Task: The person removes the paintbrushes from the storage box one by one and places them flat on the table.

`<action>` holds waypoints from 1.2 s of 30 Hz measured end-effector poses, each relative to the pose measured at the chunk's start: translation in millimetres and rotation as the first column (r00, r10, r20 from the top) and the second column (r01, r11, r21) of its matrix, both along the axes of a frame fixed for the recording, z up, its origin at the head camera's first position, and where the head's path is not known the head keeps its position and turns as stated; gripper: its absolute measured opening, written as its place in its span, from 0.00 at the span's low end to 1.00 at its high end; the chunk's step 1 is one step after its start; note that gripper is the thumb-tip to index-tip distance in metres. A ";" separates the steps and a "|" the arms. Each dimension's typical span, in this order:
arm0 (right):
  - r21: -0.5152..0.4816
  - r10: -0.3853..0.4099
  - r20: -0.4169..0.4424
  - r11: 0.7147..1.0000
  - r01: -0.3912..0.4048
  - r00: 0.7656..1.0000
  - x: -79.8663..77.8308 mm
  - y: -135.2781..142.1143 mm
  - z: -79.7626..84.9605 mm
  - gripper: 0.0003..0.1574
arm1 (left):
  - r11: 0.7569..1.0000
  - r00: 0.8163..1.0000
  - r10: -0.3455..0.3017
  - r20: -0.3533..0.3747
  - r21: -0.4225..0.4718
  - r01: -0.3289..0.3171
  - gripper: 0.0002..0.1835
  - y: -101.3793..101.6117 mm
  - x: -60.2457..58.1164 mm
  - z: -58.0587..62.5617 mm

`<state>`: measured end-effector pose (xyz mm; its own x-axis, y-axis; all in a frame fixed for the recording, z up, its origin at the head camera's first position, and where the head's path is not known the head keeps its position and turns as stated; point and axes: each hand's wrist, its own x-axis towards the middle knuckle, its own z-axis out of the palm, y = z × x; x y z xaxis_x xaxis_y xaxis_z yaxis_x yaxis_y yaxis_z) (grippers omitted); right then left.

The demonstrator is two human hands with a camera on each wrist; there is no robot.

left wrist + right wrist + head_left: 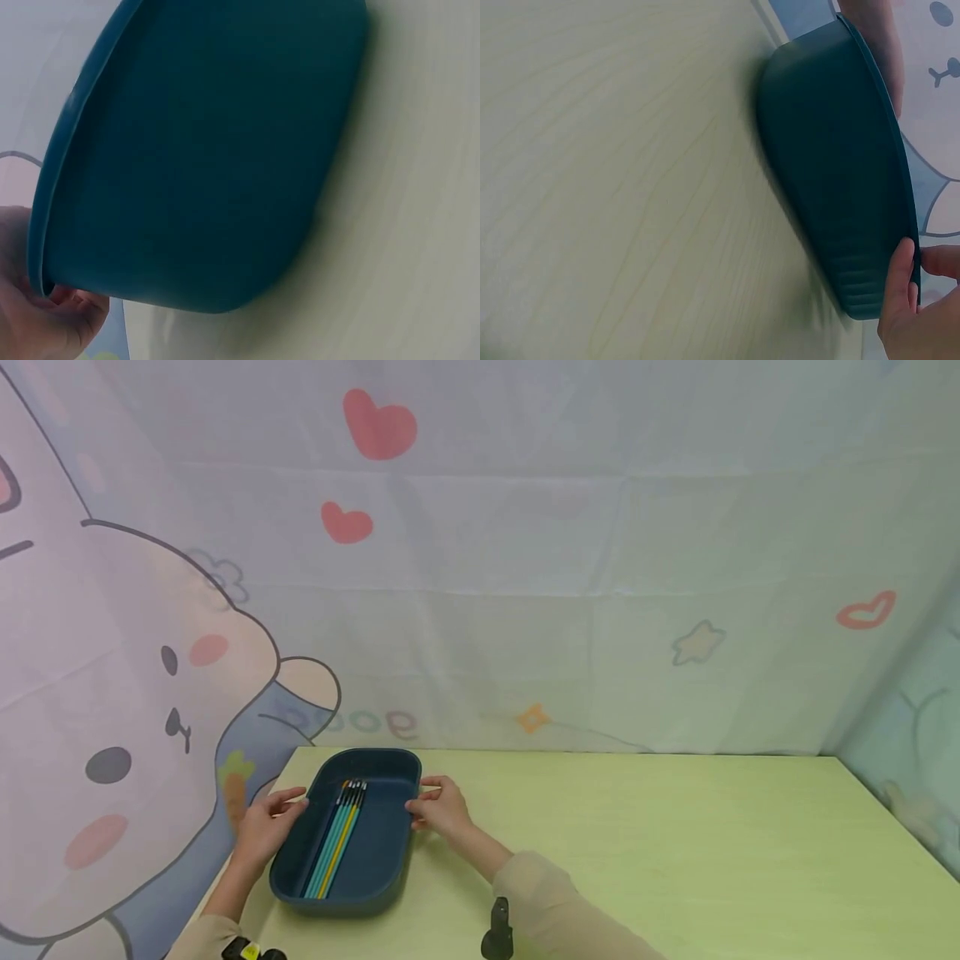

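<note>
A dark blue-green tray (378, 860) with rounded corners lies at the left end of the table. Several thin paintbrushes (337, 843) lie side by side along its left half, tips toward the far end; most handles are turquoise, one is yellow. My left hand (262, 835) holds the tray's left rim, with its fingers partly hidden behind the rim in the left wrist view. On the opposite side my right hand (444, 810) pinches the right rim, thumb and fingers on either side of the wall, as the right wrist view shows.
The pale yellow-green table (637, 835) stretches far to the right of the tray. A printed cloth backdrop (525, 568) with hearts and a cartoon rabbit hangs behind it and along the left side. The tray stands close to the table's left edge.
</note>
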<state>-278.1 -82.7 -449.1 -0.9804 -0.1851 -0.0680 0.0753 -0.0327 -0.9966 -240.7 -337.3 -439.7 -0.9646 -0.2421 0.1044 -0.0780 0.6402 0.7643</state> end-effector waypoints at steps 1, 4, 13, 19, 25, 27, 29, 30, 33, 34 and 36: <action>-0.001 0.003 0.002 1.000 -0.003 1.000 0.1 0.4 0.2 0.31 | 1.000 1.000 -0.004 -0.001 -0.006 0.004 0.22 -0.2 -1.2 -0.5; 0.000 0.016 0.003 1.000 -0.016 1.000 0.4 1.6 1.1 0.32 | 1.000 1.000 -0.010 -0.001 -0.010 0.010 0.21 -0.9 -4.7 -1.9; 0.007 0.014 0.010 1.000 -0.015 1.000 1.2 2.3 4.1 0.33 | 0.995 0.996 -0.031 0.079 0.097 0.023 0.24 -2.7 -9.5 -2.3; 0.013 0.028 0.029 1.000 -0.028 0.999 -0.4 2.0 1.3 0.33 | 0.989 0.991 -0.059 0.122 0.143 0.041 0.25 -4.2 -12.2 -1.8; 0.011 0.022 0.027 1.000 -0.022 0.999 0.3 0.2 -0.2 0.33 | 0.987 0.989 -0.077 0.129 0.153 0.057 0.25 -7.0 -12.1 -3.4; 0.011 0.021 0.028 1.000 -0.021 0.999 0.4 -0.2 -0.3 0.33 | 0.985 0.988 -0.079 0.132 0.162 0.057 0.25 -7.6 -12.0 -3.9; 0.010 0.020 0.030 1.000 -0.021 0.999 0.1 -0.2 -0.7 0.33 | 0.985 0.988 -0.077 0.135 0.166 0.054 0.25 -7.8 -11.9 -3.8; 0.009 0.020 0.031 1.000 -0.021 0.999 0.0 -0.2 -0.8 0.33 | 0.983 0.987 -0.079 0.138 0.175 0.054 0.25 -7.9 -12.0 -3.6; 0.009 0.020 0.031 1.000 -0.021 0.999 -0.1 0.4 -0.6 0.33 | 0.976 0.985 -0.087 0.146 0.212 0.055 0.26 -8.2 -11.7 -3.0; 0.009 0.019 0.029 1.000 -0.020 0.999 -0.1 0.6 -0.9 0.33 | 0.971 0.985 -0.090 0.147 0.231 0.055 0.26 -8.1 -11.4 -3.0; 0.011 0.020 0.022 1.000 -0.020 1.000 0.5 1.8 -0.8 0.34 | 0.963 0.984 -0.089 0.152 0.267 0.045 0.26 -7.1 -10.8 -3.0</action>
<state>-277.7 -81.0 -449.9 -0.9747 -0.2038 -0.0918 0.0978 -0.0197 -0.9950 -251.5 -344.4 -442.7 -0.9783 -0.1744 -0.1117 -0.1774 0.4274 0.8865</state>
